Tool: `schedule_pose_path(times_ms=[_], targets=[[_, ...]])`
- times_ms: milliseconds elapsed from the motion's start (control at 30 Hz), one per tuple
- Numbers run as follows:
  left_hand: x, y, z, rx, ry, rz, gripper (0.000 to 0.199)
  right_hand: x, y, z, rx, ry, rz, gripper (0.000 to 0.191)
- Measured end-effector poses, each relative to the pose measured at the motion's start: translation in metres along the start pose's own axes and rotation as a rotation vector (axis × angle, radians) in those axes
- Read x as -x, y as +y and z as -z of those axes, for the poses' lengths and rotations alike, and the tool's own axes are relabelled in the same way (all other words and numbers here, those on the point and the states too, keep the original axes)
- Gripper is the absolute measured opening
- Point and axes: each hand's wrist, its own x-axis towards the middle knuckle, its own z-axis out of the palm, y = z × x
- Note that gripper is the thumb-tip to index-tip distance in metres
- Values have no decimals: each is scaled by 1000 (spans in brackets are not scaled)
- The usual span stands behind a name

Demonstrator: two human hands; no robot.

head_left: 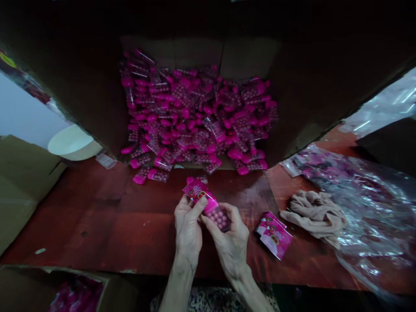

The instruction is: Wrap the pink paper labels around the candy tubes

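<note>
My left hand [187, 223] and my right hand [231, 242] both grip a clear packet of round pink candies [208, 206], which has a printed pink label at its upper end. The packet is tilted, with the candies toward my right hand. Just beyond my hands, a large heap of similar pink candy packets [195, 117] lies inside an open cardboard box [250, 56] and spills onto the reddish-brown wooden table [130, 221]. A small stack of printed pink sachets [273, 235] lies to the right of my right hand.
A crumpled beige cloth [315, 214] lies on the table beside a large clear plastic bag [370, 216] holding pink items. Cardboard [19, 186] stands at the left, a cream bowl [73, 143] sits beyond it, and a box with pink contents [74, 294] is at the near left.
</note>
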Motion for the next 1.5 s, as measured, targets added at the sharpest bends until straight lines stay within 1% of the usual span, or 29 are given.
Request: schedule_pose_path(times_ms=[67, 133, 233, 333, 400, 433, 500, 600, 667, 733, 800, 867, 1000, 1067, 1133, 1200, 1267, 1300, 1367, 1433, 1500], targets=[[-1, -1, 2, 11, -26, 19, 30, -1, -2, 1, -109, -50, -114, 29], [-2, -2, 4, 13, -43, 25, 34, -2, -4, 2, -160, -72, -156, 29], [-3, -4, 8, -17, -46, 41, 28, -3, -2, 2, -126, -43, -114, 28], [-2, -6, 9, -57, -83, 94, 16, -1, 2, 1, -43, 12, 22, 26], [-1, -6, 9, -56, -117, 115, 18, 1, 5, 0, -9, 46, 118, 24], [0, -6, 9, -48, -129, 120, 20, 1, 5, -1, -7, 59, 140, 23], [0, -5, 8, -34, -142, 123, 24, 3, 5, -1, -33, 54, 93, 23], [0, -5, 7, -28, -134, 122, 25, 4, 2, 0, -139, -2, -82, 25], [1, -5, 8, -24, -131, 123, 24, 3, -1, 1, -200, -31, -140, 26], [2, -6, 8, -34, -163, 127, 24, 2, -3, 2, -201, -29, -126, 25], [3, -6, 8, -64, -211, 119, 24, 1, -3, 3, -145, -10, -68, 24], [3, -7, 7, -91, -232, 108, 23, 0, -3, 3, -77, 8, 4, 22], [4, -12, 1, -77, -163, 144, 15, 0, 2, 2, 23, 58, 97, 23], [5, -16, -1, -57, -99, 176, 13, 1, 5, 1, 73, 103, 124, 25], [6, -20, -2, -78, -26, 180, 14, 1, 7, 1, 99, 116, 150, 27], [8, -21, -1, -155, 47, 145, 16, 1, 8, 0, 76, 85, 125, 28], [9, -20, 1, -248, 79, 99, 16, 0, 8, 0, 3, 16, 20, 25], [10, -18, 2, -279, 71, 81, 17, -1, 7, 0, -44, -15, -46, 23], [11, -13, 4, -306, 13, 56, 17, -4, 5, 1, -134, -70, -152, 22], [12, -7, 6, -301, -26, 51, 18, -6, 2, 4, -187, -125, -187, 27], [11, -1, 7, -283, -1, 49, 18, -6, -1, 8, -238, -241, -179, 35]])
